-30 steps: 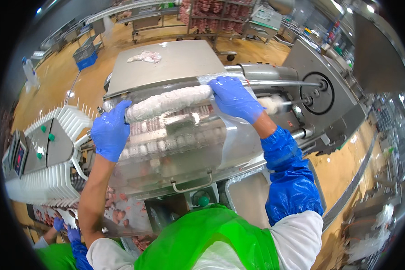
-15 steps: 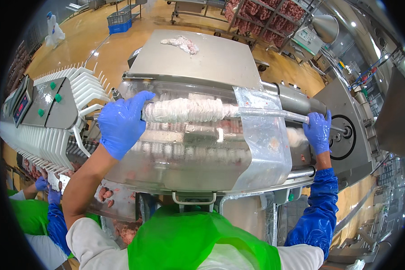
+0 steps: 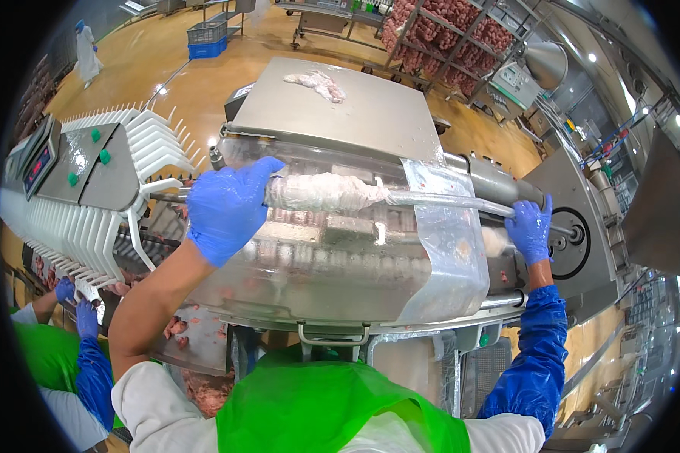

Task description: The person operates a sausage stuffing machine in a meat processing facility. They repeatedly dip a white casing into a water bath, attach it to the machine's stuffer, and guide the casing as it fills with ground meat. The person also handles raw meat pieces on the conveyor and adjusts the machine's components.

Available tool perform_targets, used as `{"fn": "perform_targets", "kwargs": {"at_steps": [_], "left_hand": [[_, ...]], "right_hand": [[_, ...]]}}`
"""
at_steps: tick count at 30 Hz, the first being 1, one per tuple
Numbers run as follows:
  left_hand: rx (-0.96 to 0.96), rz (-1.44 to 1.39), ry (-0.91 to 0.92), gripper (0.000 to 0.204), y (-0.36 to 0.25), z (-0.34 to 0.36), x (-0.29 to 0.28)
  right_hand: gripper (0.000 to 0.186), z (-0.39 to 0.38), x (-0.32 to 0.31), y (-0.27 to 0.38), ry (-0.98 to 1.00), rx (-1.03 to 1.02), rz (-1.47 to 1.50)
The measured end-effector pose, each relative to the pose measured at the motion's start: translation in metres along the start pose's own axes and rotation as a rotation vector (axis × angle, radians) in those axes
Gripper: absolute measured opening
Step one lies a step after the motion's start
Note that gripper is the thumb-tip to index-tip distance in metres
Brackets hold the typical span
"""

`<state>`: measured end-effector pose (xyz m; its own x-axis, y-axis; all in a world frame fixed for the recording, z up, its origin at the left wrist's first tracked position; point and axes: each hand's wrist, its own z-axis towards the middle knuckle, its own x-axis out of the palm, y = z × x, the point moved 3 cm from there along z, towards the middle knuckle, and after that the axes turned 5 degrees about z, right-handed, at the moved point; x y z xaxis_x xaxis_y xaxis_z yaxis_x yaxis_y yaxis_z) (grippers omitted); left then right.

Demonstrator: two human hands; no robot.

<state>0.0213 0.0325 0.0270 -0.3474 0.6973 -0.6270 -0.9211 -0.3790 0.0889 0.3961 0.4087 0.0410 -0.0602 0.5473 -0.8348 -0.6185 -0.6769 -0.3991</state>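
Landmark: long metal tube (image 3: 446, 201) running across the top of the machine, above the clear curved guard (image 3: 310, 264).

Bunched whitish casing (image 3: 321, 192) sits gathered on the tube, toward its left end; lies horizontal, wrinkled, directly above the guard; its left end touches the left hand (image 3: 223, 208).

Left hand, blue glove, clenched around the tube at the casing's left end, fingers wrapped over the top; bare forearm runs down from it toward the lower edge.

Right hand (image 3: 530, 229), blue glove, at the tube's far right end, just beside the round black-rimmed disc (image 3: 570, 243); fingers curled over the tube there, grasping it; blue sleeve cover (image 3: 533, 362) below the wrist; well apart from the casing.

Clear plastic sheet (image 3: 446, 241) hangs from the tube between the two hands, draped over the guard's right part.

Behind the tube: flat steel top (image 3: 355, 113) of the machine, a pale lump of casing scraps (image 3: 319, 83) lying on it.

Left of the tube: white ribbed conveyor unit (image 3: 106, 196) with green knobs.

Lower left of the tube: another person in green apron, blue-gloved hand (image 3: 87, 317) near meat pieces; own green apron (image 3: 317, 408) at bottom edge.
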Motion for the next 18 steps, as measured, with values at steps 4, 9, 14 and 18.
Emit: {"fn": "perform_targets", "kwargs": {"at_steps": [4,9,14,18], "left_hand": [[0.037,0.011,-0.032,0.047,-0.003,0.003,0.000],[0.019,0.044,-0.055,0.042,0.002,-0.006,0.001],[0.051,0.159,-0.034,0.033,0.002,-0.009,-0.001],[0.003,0.035,-0.031,0.029,0.004,-0.006,0.002]], "right_hand": [[0.028,0.016,-0.016,0.063,-0.066,-0.088,0.178],[0.049,0.069,-0.125,0.279,-0.360,-0.594,0.535],[0.018,0.070,-0.070,0.215,-0.120,-0.452,0.257],[0.010,0.014,-0.003,0.027,-0.033,-0.005,0.003]]}}
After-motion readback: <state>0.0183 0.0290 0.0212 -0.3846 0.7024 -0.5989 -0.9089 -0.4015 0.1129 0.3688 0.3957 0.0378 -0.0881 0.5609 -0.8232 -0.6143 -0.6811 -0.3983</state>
